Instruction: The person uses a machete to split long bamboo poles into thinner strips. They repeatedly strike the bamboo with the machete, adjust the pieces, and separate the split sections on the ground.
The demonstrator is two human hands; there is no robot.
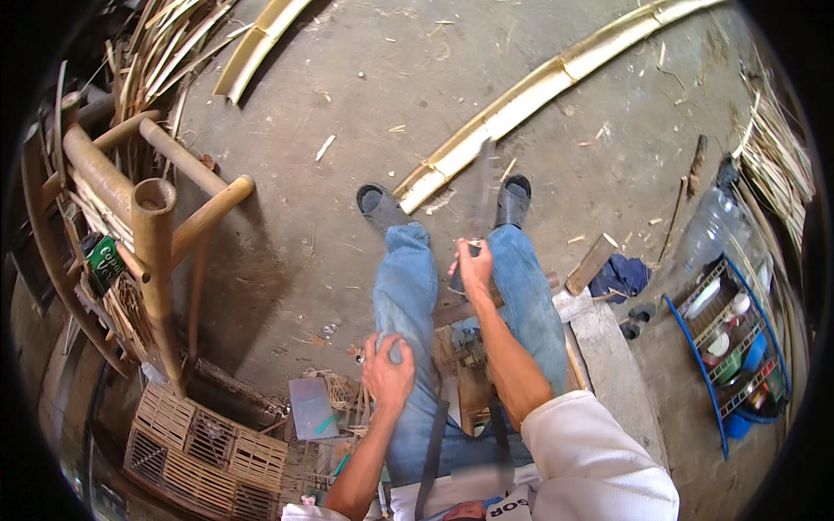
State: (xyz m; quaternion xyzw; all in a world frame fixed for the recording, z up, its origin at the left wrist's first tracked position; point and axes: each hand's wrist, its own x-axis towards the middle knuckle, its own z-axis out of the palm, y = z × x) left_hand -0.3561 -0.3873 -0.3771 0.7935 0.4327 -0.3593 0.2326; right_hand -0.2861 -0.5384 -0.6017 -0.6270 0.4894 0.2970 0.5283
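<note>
My right hand is closed round the dark handle of a long-bladed knife, held between my knees. Its blurred blade points away from me, with the tip over the edge of a split bamboo length. That bamboo lies on the floor, pale inner side up, its near end by my left sandal. On my left thigh rests my left hand, fingers apart and bent over the jeans. A greyish patch shows between thumb and fingers; whether it is cloth or a separate thing I cannot tell.
A bamboo frame stands at the left, beside bundled strips. Another split bamboo piece lies beyond it. Slatted bamboo panels are at the lower left. To the right are a concrete ledge, a plastic bottle and a blue rack.
</note>
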